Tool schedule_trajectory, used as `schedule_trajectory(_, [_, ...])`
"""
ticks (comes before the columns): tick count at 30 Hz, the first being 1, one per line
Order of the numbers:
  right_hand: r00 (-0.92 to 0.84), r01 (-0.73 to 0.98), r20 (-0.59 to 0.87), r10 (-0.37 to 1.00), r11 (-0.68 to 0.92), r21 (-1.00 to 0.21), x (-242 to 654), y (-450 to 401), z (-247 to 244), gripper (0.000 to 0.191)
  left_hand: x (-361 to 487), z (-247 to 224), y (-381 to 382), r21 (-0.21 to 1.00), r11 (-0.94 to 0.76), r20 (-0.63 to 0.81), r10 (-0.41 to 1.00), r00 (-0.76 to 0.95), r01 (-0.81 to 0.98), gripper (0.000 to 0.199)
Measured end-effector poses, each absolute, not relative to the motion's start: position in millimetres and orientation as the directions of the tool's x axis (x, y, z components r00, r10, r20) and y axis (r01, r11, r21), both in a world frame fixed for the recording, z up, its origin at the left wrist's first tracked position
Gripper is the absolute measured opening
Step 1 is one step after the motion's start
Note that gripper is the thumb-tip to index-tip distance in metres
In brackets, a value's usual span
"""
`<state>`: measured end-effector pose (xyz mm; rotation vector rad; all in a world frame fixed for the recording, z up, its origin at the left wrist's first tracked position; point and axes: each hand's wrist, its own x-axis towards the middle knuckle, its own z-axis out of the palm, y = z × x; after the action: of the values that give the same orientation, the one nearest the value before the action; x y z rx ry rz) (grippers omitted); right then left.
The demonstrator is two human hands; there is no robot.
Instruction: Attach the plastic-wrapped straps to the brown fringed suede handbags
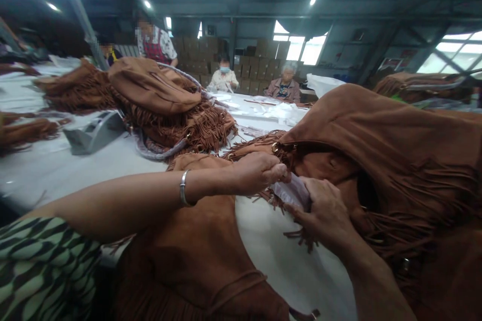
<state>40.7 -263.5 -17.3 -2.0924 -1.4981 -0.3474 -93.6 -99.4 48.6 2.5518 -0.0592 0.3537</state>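
Near the middle, my left hand [259, 173] is closed in a pinch at the upper end of a translucent plastic wrap [288, 190]. My right hand [322, 208] curls round the lower right side of the same wrap. The wrap lies beside the strap fittings of a brown fringed bag [376, 135] on the right. Below my left forearm, another brown suede bag [196, 251] lies at the table's near side, its curved edge against the white tabletop [263, 230]. What sits inside the wrap is hidden.
Stacked brown fringed bags [158, 90] stand at the left centre, next to a grey curved piece [94, 133]. Several people are across the table, one in a red checked apron [154, 50]. Cartons [256, 67] are piled behind them.
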Motion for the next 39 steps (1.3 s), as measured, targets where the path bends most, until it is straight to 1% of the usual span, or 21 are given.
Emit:
schedule_trajectory(1, [0.353,0.882,0.467,0.811,-0.121,-0.456,38,-267,-13,0.046,-97,51,-101,0.478,-0.872,0.251,0.022,0.968,-0.104,0.036])
schedule_trajectory(2, [0.351,0.775,0.452,0.820,0.016,-0.631,34,-270,-10,0.054,-100,52,-103,0.436,-0.896,0.237,0.017,0.971,-0.091,0.036])
schedule_trajectory(3, [0.358,0.620,0.447,0.820,0.149,-0.770,29,-273,-6,0.055,-103,52,-107,0.408,-0.909,0.221,0.003,0.975,-0.090,0.036])
schedule_trajectory(4, [0.372,0.455,0.449,0.812,0.262,-0.851,24,-274,-3,0.053,-105,51,-111,0.395,-0.913,0.207,-0.018,0.978,-0.100,0.036])
schedule_trajectory(5, [0.388,0.337,0.452,0.803,0.333,-0.881,18,-275,-1,0.050,-106,49,-116,0.394,-0.912,0.195,-0.043,0.980,-0.119,0.035])
schedule_trajectory(6, [0.415,0.285,0.436,0.799,0.341,-0.896,13,-274,0,0.044,-106,47,-121,0.399,-0.907,0.186,-0.066,0.980,-0.136,0.034])
schedule_trajectory(9, [0.420,0.292,0.399,0.815,0.296,-0.910,5,-267,0,0.027,-102,37,-134,0.418,-0.897,0.178,-0.076,0.981,-0.145,0.035])
schedule_trajectory(13, [0.352,0.293,0.422,0.836,0.330,-0.897,3,-261,-2,0.031,-96,29,-137,0.509,-0.844,0.261,-0.038,0.965,-0.171,0.035])
schedule_trajectory(15, [0.375,0.274,0.417,0.828,0.331,-0.903,4,-261,-3,0.031,-96,28,-133,0.493,-0.855,0.307,-0.001,0.952,-0.160,0.035])
schedule_trajectory(20, [0.406,0.156,0.310,0.859,0.270,-0.950,5,-264,-5,0.023,-108,31,-126,0.337,-0.941,0.343,0.095,0.934,-0.028,0.036])
schedule_trajectory(22, [0.405,0.148,0.304,0.862,0.266,-0.953,7,-264,-5,0.027,-120,32,-134,0.228,-0.974,0.447,0.097,0.889,-0.008,0.031])
schedule_trajectory(23, [0.408,0.152,0.304,0.861,0.264,-0.952,8,-265,-5,0.028,-128,32,-140,0.165,-0.986,0.515,0.063,0.855,-0.026,0.029])
schedule_trajectory(25, [0.432,0.161,0.302,0.850,0.257,-0.953,12,-265,-5,0.029,-144,29,-158,0.048,-0.984,0.576,-0.114,0.809,-0.173,0.028])
schedule_trajectory(26, [0.449,0.163,0.303,0.841,0.256,-0.953,15,-265,-6,0.029,-152,26,-169,0.011,-0.960,0.522,-0.232,0.821,-0.279,0.026])
schedule_trajectory(28, [0.471,0.163,0.310,0.826,0.264,-0.951,19,-264,-9,0.029,-163,15,-188,0.027,-0.890,0.259,-0.434,0.863,-0.455,0.023])
schedule_trajectory(30, [0.467,0.160,0.322,0.823,0.280,-0.947,22,-262,-12,0.029,-167,0,-201,0.100,-0.853,-0.020,-0.516,0.856,-0.512,0.030])
schedule_trajectory(31, [0.460,0.159,0.329,0.825,0.289,-0.944,22,-261,-13,0.029,-167,-8,-205,0.125,-0.858,-0.102,-0.511,0.853,-0.499,0.039])
schedule_trajectory(33, [0.456,0.152,0.336,0.824,0.299,-0.942,23,-260,-15,0.027,-164,-19,-207,0.155,-0.887,-0.156,-0.456,0.876,-0.435,0.056])
schedule_trajectory(35, [0.466,0.139,0.330,0.821,0.301,-0.944,24,-259,-16,0.027,-161,-23,-204,0.174,-0.923,-0.205,-0.375,0.904,-0.343,0.064])
schedule_trajectory(37, [0.478,0.129,0.318,0.819,0.292,-0.948,26,-260,-15,0.029,-160,-21,-198,0.177,-0.938,-0.286,-0.340,0.896,-0.299,0.051])
schedule_trajectory(39, [0.478,0.121,0.300,0.826,0.276,-0.953,26,-261,-15,0.030,-158,-18,-189,0.175,-0.944,-0.322,-0.322,0.890,-0.278,0.029])
